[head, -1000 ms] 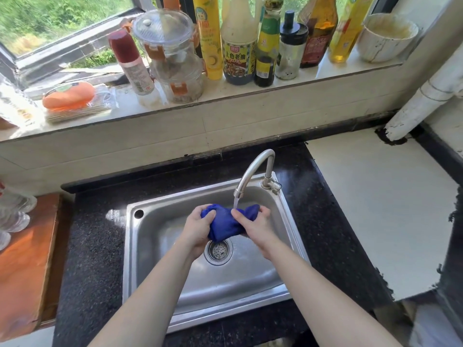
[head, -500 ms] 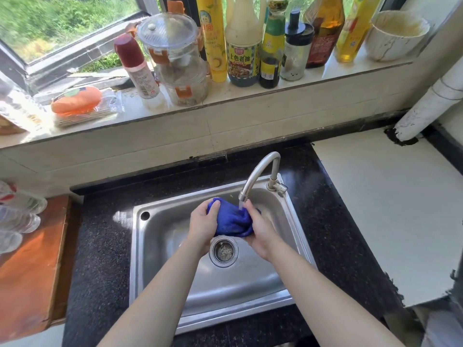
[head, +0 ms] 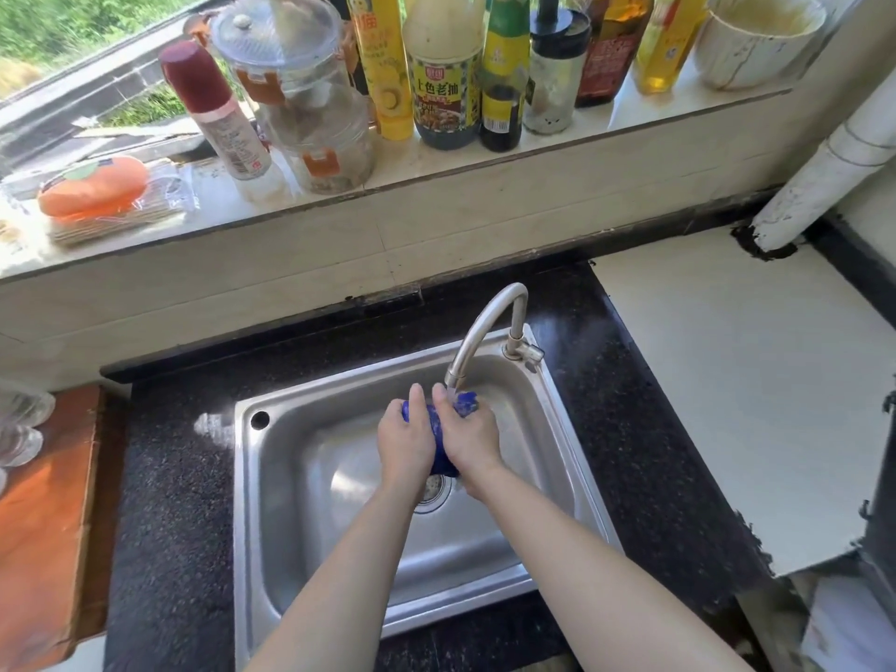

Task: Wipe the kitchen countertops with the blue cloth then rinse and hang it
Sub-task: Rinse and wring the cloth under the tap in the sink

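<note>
Both hands together over the sink (head: 245, 482) basin, L hand (head: 405, 446) and R hand (head: 471, 441) clamped side by side on the bunched blue cloth (head: 466, 404), thumbs up. Cloth is held above the drain (head: 433, 488), its far end right under the faucet (head: 485, 327) spout, w/ a thin stream landing on it. Rinse step in hand; hang not yet done, and no hook or rail in view.

Risks:
- A hard wring this close to the spout prob. throws spray onto the black countertop (head: 165, 477) behind and to the R, undoing the wipe.
- Lifting the hands straight up would knock thumbs on the spout tip, which is just above them.
- If the wet wad slips it drops on the drain and could block it w/ water running.
- Carrying the cloth out unwrung would drip on the white counter (head: 727, 380).

Room:
- Basin is open to the L and toward the body; far wall and R wall are nearer.
- Faucet base sits at the back R corner, so a R-hand reach for it is short.
- Bottles on the sill (head: 485, 172) are well apart, up and back.
- Glassware (head: 19, 429) at far L is near the counter edge; keep elbows in.
</note>
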